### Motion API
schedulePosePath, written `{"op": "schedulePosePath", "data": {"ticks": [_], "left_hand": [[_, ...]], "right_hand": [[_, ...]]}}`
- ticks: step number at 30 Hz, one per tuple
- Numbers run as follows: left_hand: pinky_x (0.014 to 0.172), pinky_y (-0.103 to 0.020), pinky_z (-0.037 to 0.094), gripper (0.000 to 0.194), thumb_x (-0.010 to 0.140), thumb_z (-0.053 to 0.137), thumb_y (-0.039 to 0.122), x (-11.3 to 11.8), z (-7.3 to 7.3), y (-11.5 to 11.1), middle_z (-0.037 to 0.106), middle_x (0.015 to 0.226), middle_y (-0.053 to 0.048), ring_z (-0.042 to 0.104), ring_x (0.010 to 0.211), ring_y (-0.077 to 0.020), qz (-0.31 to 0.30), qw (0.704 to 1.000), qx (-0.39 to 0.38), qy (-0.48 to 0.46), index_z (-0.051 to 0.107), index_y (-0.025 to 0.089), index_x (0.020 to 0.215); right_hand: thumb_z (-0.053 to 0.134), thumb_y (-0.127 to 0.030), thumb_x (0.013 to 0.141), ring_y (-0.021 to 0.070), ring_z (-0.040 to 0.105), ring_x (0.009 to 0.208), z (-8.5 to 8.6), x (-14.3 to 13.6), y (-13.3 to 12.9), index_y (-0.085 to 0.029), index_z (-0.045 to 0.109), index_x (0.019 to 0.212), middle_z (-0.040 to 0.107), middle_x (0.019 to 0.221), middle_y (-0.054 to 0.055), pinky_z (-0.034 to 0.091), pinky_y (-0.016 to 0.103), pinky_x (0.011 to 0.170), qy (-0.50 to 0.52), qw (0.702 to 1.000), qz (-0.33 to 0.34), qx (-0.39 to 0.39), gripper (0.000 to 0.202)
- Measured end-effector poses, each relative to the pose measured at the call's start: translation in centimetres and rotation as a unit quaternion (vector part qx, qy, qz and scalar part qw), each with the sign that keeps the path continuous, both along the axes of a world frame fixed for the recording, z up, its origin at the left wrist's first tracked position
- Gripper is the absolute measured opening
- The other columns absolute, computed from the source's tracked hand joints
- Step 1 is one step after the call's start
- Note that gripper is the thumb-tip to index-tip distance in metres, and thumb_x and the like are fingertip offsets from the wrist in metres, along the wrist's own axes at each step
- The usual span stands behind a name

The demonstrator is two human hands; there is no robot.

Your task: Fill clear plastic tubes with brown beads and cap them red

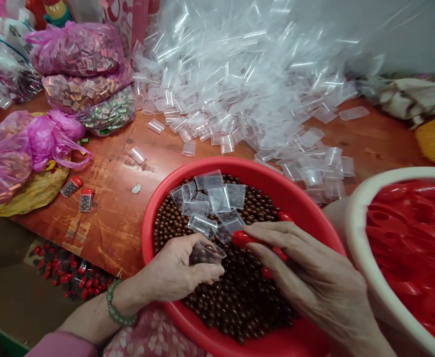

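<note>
My left hand (pixel 178 265) is closed around a small clear plastic container (pixel 207 252) with brown balls inside. Close to its right, my right hand (pixel 306 272) pinches a red cap (pixel 242 239) between thumb and fingers. The cap is apart from the container. More red pieces show under and beside the right fingers. Both hands are over a red basin (pixel 187 171) holding many shiny dark brown balls (pixel 235 307). Several empty clear containers (pixel 219 198) lie on top of the balls.
A large heap of clear containers (pixel 217 99) covers the back of the wooden table (pixel 113 183). At right stands a white tub (pixel 354 223) of red caps (pixel 406 248). Pink bags (pixel 79 54) are at left, near two filled, capped containers (pixel 86 200). A cardboard box (pixel 1 267) sits lower left.
</note>
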State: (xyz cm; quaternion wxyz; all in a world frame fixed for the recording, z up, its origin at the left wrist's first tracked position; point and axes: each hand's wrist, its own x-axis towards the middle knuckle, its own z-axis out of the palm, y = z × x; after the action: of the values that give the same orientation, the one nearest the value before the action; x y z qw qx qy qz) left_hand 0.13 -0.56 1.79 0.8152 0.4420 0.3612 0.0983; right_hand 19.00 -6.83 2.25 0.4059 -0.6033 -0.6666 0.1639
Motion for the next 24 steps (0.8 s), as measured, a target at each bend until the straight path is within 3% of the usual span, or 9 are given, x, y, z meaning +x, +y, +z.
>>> {"op": "schedulePosePath", "data": {"ticks": [5, 11, 17, 21, 24], "left_hand": [[0.064, -0.021, 0.037, 0.012, 0.076, 0.067, 0.018, -0.1, -0.1, 0.2, 0.056, 0.072, 0.003, 0.049, 0.065, -0.0087, 0.012, 1.0, 0.008, -0.009, 0.059, 0.016, 0.085], [0.097, -0.03, 0.042, 0.021, 0.081, 0.066, 0.018, 0.1, -0.4, 0.1, 0.067, 0.098, -0.003, 0.059, 0.099, -0.0185, 0.034, 0.991, 0.06, -0.114, 0.066, 0.016, 0.101], [0.088, -0.03, 0.047, 0.021, 0.082, 0.061, 0.016, -0.3, -0.4, -0.6, 0.067, 0.092, -0.005, 0.06, 0.09, -0.0193, 0.041, 0.987, 0.156, -0.028, 0.066, 0.014, 0.102], [0.09, -0.029, 0.045, 0.02, 0.084, 0.06, 0.017, -0.2, -0.2, -0.3, 0.066, 0.099, -0.005, 0.059, 0.095, -0.0186, 0.033, 0.988, 0.1, -0.115, 0.067, 0.015, 0.103], [0.093, -0.028, 0.043, 0.016, 0.083, 0.062, 0.02, -0.1, -0.3, -0.1, 0.066, 0.096, -0.003, 0.059, 0.096, -0.0175, 0.036, 0.981, 0.036, -0.189, 0.068, 0.017, 0.097]], "right_hand": [[0.063, -0.016, 0.086, 0.0176, 0.068, 0.083, 0.6, -0.9, -0.2, -0.031, 0.069, 0.102, 0.072, 0.093, 0.0, 0.057, 0.032, 0.077, 0.063, 0.996, -0.058, -0.019, 0.022], [0.061, -0.012, 0.087, 0.0174, 0.068, 0.076, 0.8, -4.5, 0.7, -0.025, 0.067, 0.1, 0.071, 0.086, 0.003, 0.058, 0.031, 0.068, 0.089, 0.996, 0.007, -0.009, 0.019], [0.063, -0.003, 0.082, 0.0163, 0.067, 0.081, -0.5, -5.5, 0.3, -0.025, 0.063, 0.107, 0.07, 0.09, 0.003, 0.058, 0.029, 0.07, 0.104, 0.993, -0.015, 0.053, 0.033], [0.062, -0.001, 0.081, 0.0167, 0.067, 0.08, -0.7, -5.5, 0.2, -0.025, 0.063, 0.109, 0.07, 0.09, 0.003, 0.057, 0.029, 0.068, 0.103, 0.993, -0.001, 0.061, 0.037], [0.067, -0.01, 0.081, 0.0206, 0.067, 0.084, -1.3, -4.9, 0.0, -0.025, 0.058, 0.117, 0.069, 0.096, 0.006, 0.057, 0.034, 0.071, 0.06, 0.996, 0.034, 0.057, 0.041]]}}
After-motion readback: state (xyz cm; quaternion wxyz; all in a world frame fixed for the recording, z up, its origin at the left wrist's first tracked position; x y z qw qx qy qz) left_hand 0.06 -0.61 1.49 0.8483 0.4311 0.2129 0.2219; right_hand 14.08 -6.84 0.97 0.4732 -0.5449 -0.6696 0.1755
